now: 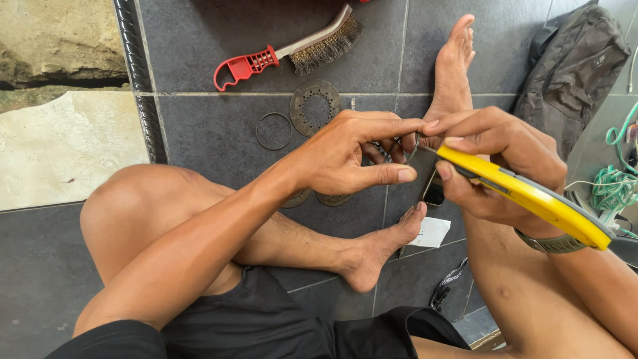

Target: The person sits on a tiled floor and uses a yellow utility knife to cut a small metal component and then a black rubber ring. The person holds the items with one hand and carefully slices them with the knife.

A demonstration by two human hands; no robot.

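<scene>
My left hand [345, 156] pinches a thin metal ring [407, 147] between fingertips, held above the tiled floor. My right hand [495, 166] grips a yellow utility knife [531, 196], its tip pointing at the ring and close to the left fingertips. On the floor beyond lie a flat perforated metal disc [314, 106] and a thin wire ring [274, 130]. Two more discs [332, 198] peek out under my left hand. I sit cross-legged, one bare foot [382, 249] below the hands.
A wire brush with a red handle [292, 52] lies at the top. A dark bag [571, 73] sits at the right, with green and white cables [615, 183] beside it. A small white card [430, 233] lies by my foot. A ribbed black strip [143, 80] borders stone slabs at left.
</scene>
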